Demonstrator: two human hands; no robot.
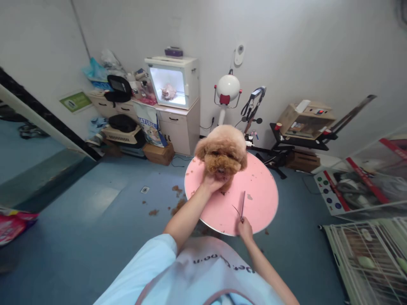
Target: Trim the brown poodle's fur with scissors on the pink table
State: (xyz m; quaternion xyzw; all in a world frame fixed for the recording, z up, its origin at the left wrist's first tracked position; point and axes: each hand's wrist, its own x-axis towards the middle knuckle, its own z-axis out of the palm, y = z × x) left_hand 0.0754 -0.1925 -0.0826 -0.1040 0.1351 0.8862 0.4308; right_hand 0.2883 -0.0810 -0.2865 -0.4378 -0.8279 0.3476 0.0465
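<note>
A curly brown poodle-like dog (pixel 225 144) sits on a round pink grooming table (pixel 262 178), its head facing me. My left hand (pixel 214 183) is at the dog's chin, cupping it from below; the fingers are partly hidden by fur. Over the near part of the tabletop, my right hand (pixel 244 228) grips a pair of scissors (pixel 243 205) by the handles. Their blades are spread apart and point away from me, clear of the dog's fur. Small tufts of cut hair lie on the pink surface.
Clumps of brown hair (pixel 178 206) lie on the blue floor left of the table. Behind stand a cabinet (pixel 178 131), a lit glass-fronted box (pixel 168 84) with a cat inside, and a white dryer (pixel 228 87). A wire cage (pixel 369 258) is at the right.
</note>
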